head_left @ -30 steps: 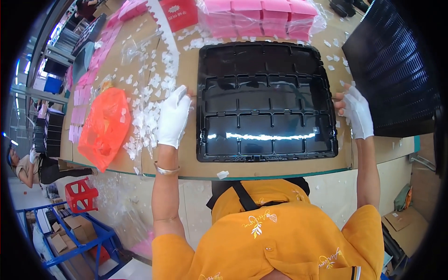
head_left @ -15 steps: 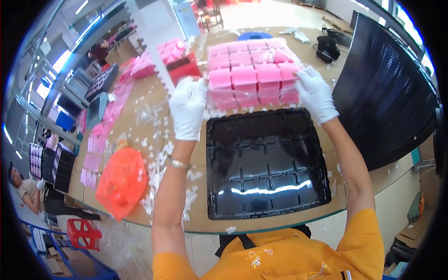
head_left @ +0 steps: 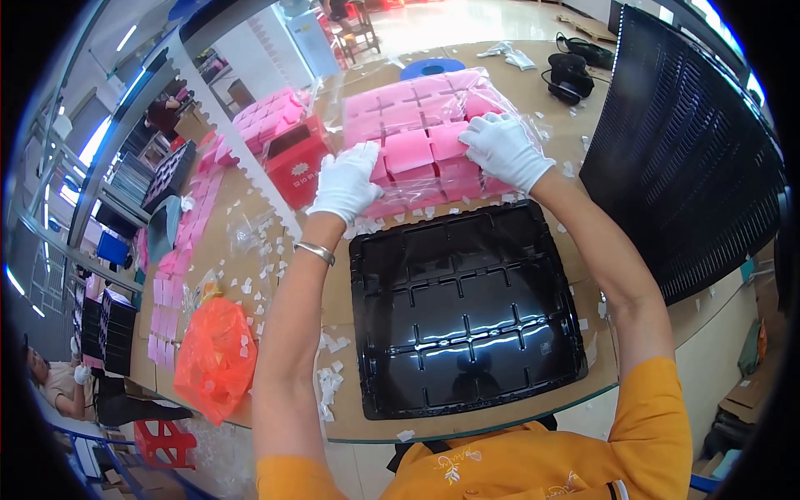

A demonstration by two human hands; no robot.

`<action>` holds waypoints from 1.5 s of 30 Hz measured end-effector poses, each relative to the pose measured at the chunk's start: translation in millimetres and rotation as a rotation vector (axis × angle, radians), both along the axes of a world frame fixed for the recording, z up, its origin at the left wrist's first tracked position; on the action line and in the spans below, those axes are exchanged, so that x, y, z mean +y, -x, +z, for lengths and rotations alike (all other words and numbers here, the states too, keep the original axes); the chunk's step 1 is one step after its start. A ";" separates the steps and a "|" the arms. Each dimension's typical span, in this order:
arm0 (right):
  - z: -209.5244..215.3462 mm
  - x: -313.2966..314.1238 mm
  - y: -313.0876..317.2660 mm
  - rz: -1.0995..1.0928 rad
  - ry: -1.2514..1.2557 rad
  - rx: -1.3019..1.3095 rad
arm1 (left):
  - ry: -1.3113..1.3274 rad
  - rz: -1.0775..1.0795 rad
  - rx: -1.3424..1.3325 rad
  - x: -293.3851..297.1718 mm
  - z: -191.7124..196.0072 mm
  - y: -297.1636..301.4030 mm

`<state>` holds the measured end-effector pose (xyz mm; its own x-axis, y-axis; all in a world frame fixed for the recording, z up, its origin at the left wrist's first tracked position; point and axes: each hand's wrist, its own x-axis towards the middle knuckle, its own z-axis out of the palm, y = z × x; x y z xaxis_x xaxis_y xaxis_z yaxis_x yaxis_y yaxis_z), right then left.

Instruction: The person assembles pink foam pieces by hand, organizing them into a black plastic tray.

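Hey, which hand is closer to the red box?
Left. The left hand is just beside the red box, to its right; the right hand is farther off, at the right side of the pink blocks.

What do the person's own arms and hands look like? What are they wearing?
The left grip and right grip wear white cloth gloves. A shiny, silver-coloured metal bangle circles the left wrist. The forearms are bare below short, mustard-yellow fabric sleeves. I see no cables on them.
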<state>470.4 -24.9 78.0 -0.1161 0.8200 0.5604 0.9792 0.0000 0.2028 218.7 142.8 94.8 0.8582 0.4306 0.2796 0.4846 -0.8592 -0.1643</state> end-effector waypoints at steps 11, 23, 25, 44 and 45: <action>25.3 7.9 -1.9 -0.034 -0.051 0.277 | 0.162 -0.011 -0.112 7.7 0.9 5.0; 43.2 23.7 -13.5 -0.076 0.065 0.744 | 0.105 0.021 -0.275 10.6 3.1 9.3; 41.2 29.4 -18.7 -0.056 0.060 0.792 | 0.101 0.033 -0.286 16.3 2.6 9.6; 43.9 57.0 -42.8 -0.010 -0.135 0.840 | 0.238 0.141 -0.431 18.5 37.9 1.7; 42.5 56.6 -44.7 -0.011 -0.132 0.846 | 0.266 0.110 -0.437 17.0 42.9 1.5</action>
